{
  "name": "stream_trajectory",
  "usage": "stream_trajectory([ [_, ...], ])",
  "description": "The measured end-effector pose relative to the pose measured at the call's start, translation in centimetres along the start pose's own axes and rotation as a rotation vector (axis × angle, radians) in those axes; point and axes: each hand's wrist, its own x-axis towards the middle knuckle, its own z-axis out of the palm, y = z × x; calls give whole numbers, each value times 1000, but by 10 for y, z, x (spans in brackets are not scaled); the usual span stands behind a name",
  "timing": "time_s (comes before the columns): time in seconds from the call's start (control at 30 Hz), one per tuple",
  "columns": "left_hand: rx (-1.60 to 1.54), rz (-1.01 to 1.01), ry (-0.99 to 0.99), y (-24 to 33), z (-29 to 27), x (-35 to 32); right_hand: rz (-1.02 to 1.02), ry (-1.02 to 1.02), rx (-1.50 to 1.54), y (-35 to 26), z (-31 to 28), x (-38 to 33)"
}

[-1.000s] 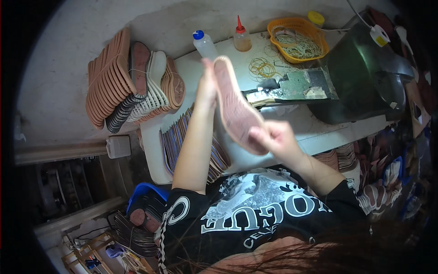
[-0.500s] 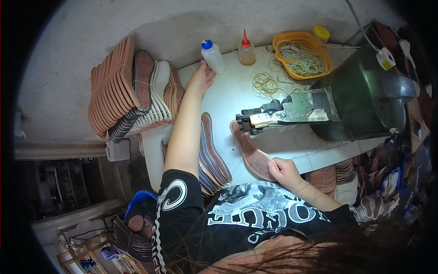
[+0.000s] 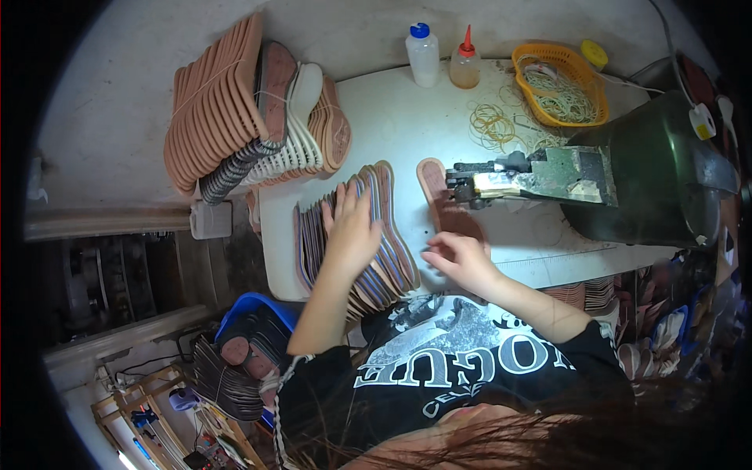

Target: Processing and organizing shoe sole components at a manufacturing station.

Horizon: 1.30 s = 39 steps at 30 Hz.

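Observation:
My left hand (image 3: 351, 231) lies with its fingers stretched out over a row of leaning insoles (image 3: 401, 239), brownish with blue-striped edges, at the left of the table. Nothing shows in its grip. Just right of that row, a single pinkish insole (image 3: 431, 178) lies with its upper part beside the black head of a green machine (image 3: 540, 180). My right hand (image 3: 466, 262) is over this insole's near end, thumb and forefinger apart and the other fingers loosely bent. It covers part of the insole, and I see nothing held in it.
Bundled insoles (image 3: 215, 110) stand at the back left. A blue-capped bottle (image 3: 424, 59), a red-tipped bottle (image 3: 465, 66) and a yellow basket (image 3: 599, 110) of rubber bands line the far edge. Loose bands (image 3: 492, 125) lie before them. A blue bin (image 3: 251, 309) sits lower left.
My left hand has left the blue-capped bottle, which now stands upright, and come back to the insole row. My right hand has let go of the single insole's near end and shifted left. The view has moved.

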Motion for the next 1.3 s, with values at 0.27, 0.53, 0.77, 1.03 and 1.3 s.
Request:
stream_trajectory([
  [0.27, 59, -53, 89, 2, 36, -26, 12, -93, -36, 13, 34, 17],
  [0.53, -1068, -134, 280, 11, 19, -26, -34, -67, 70, -62, -21, -35],
  [0.77, -1937, 10, 57, 61, -19, -20, 79, -299, 551, -54, -40, -35],
  [1.03, -1952, 113, -56, 93, -21, -28, 72, -438, 1128, -66, -33, -7],
  [1.3, -1466, 121, 273, 102, 4, -20, 179, -321, 314, -77, -85, 3],
])
